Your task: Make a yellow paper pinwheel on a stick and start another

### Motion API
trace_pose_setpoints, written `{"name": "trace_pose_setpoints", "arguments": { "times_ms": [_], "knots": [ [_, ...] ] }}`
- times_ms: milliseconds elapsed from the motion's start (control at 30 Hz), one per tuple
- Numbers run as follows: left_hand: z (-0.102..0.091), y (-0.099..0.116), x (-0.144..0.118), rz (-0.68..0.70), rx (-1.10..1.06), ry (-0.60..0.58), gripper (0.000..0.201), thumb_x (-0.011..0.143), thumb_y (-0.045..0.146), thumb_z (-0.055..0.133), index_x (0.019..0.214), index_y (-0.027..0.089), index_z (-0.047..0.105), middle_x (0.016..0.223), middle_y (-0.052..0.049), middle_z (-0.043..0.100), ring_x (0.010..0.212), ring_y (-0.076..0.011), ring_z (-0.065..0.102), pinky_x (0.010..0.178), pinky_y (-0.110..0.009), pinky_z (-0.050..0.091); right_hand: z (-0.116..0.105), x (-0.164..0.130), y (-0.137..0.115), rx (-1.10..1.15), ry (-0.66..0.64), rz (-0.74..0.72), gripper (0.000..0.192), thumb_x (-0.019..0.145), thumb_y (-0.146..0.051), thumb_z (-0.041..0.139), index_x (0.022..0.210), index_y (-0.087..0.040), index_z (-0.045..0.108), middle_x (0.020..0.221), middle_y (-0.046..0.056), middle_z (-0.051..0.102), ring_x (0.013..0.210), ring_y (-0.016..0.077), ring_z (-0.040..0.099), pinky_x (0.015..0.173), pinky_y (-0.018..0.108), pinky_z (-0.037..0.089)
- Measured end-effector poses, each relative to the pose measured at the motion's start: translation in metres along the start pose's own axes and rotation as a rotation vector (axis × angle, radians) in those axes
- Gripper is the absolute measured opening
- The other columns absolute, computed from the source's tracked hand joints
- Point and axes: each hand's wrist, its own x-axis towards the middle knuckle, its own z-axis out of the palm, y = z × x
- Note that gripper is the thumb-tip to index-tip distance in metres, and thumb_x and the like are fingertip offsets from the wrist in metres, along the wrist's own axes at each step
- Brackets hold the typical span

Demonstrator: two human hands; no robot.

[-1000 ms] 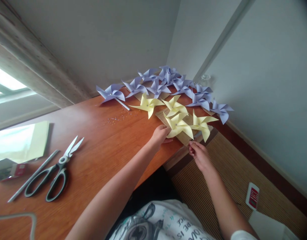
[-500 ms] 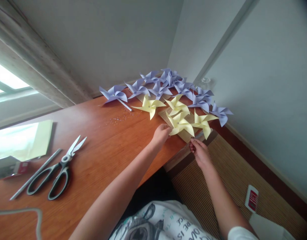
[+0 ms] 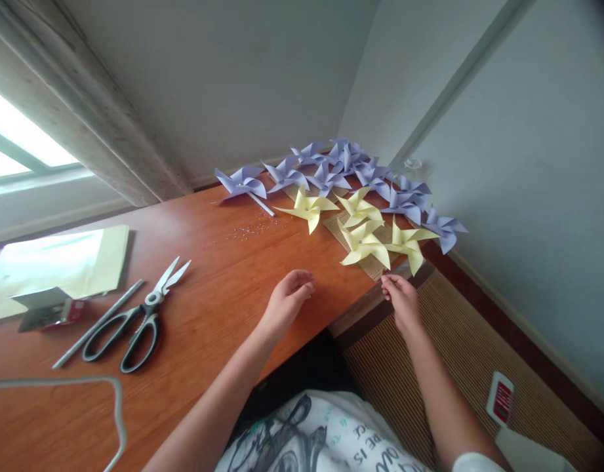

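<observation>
Your left hand (image 3: 286, 303) rests on the wooden table (image 3: 213, 282) with its fingers loosely curled and nothing in it, near the front edge and a little apart from the yellow pinwheels. Your right hand (image 3: 402, 298) sits at the table's corner with thumb and fingertips pinched together just below the nearest yellow pinwheel (image 3: 364, 244); whether it grips that pinwheel's stick or only touches it, you cannot tell from here.

That pinwheel lies on a tan woven mat (image 3: 368, 265) along with another yellow pinwheel (image 3: 408, 242) beside it. Two more yellow ones (image 3: 309, 208) lie just behind. Beyond them a row of lilac pinwheels (image 3: 331, 172) curves along the wall and round the corner, crowding the far edge of the table.

To your left lie black-handled scissors (image 3: 134, 321), open-bladed, with a grey stick (image 3: 98, 324) just beside them. Further left sits a sheet of pale yellow paper (image 3: 80, 259) with a small box (image 3: 48, 313) on its near edge. A grey cable (image 3: 85, 393) loops across the near left. Small glittery specks (image 3: 250, 231) are scattered mid-table. Between your hands and the pinwheels the wood is bare.
</observation>
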Motion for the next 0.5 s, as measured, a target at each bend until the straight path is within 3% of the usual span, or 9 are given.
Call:
{"name": "trace_pose_setpoints", "arguments": {
  "times_ms": [167,233,333,400,500],
  "knots": [
    [-0.038,-0.008,-0.037,-0.009,-0.04,0.056,0.036,0.078,0.041,0.073,0.102,0.015,0.066,0.097,-0.008,0.074,0.089,-0.0185,0.069,0.082,-0.029,0.054,0.003,-0.012,-0.011,-0.152,0.046,-0.188,0.036,0.073,-0.053,0.076,0.082,-0.019,0.067,0.067,0.001,0.063,0.06,0.0155,0.054,0.056,0.027,0.043],
    [-0.053,-0.013,-0.049,0.013,-0.026,0.097,0.034,0.08,0.041,0.072,0.101,0.015,0.067,0.096,-0.008,0.074,0.089,-0.0189,0.069,0.081,-0.029,0.055,0.011,-0.028,-0.019,-0.241,0.005,-0.293,0.03,0.079,-0.049,0.073,0.085,-0.02,0.068,0.072,0.004,0.066,0.067,0.0183,0.057,0.063,0.029,0.045],
    [-0.075,-0.021,-0.066,0.111,-0.002,0.242,0.032,0.082,0.042,0.071,0.098,0.016,0.068,0.093,-0.007,0.074,0.086,-0.0184,0.069,0.078,-0.029,0.057,0.039,-0.058,-0.034,-0.372,-0.183,-0.442,0.018,0.088,-0.04,0.067,0.088,-0.023,0.071,0.079,0.006,0.071,0.071,0.0204,0.061,0.068,0.031,0.047],
    [-0.087,-0.026,-0.076,0.173,0.022,0.357,0.029,0.083,0.041,0.071,0.097,0.016,0.068,0.091,-0.006,0.072,0.086,-0.0188,0.069,0.076,-0.029,0.058,0.067,-0.078,-0.042,-0.435,-0.367,-0.543,0.015,0.093,-0.036,0.062,0.09,-0.024,0.071,0.082,0.006,0.072,0.071,0.02,0.063,0.069,0.031,0.047],
    [-0.104,-0.031,-0.088,0.217,0.062,0.422,0.026,0.086,0.04,0.068,0.096,0.017,0.068,0.088,-0.005,0.071,0.086,-0.0201,0.069,0.073,-0.03,0.06,0.116,-0.102,-0.049,-0.518,-0.636,-0.693,0.019,0.096,-0.033,0.058,0.086,-0.025,0.072,0.077,0.005,0.07,0.071,0.0194,0.063,0.068,0.03,0.046]
  ]
}}
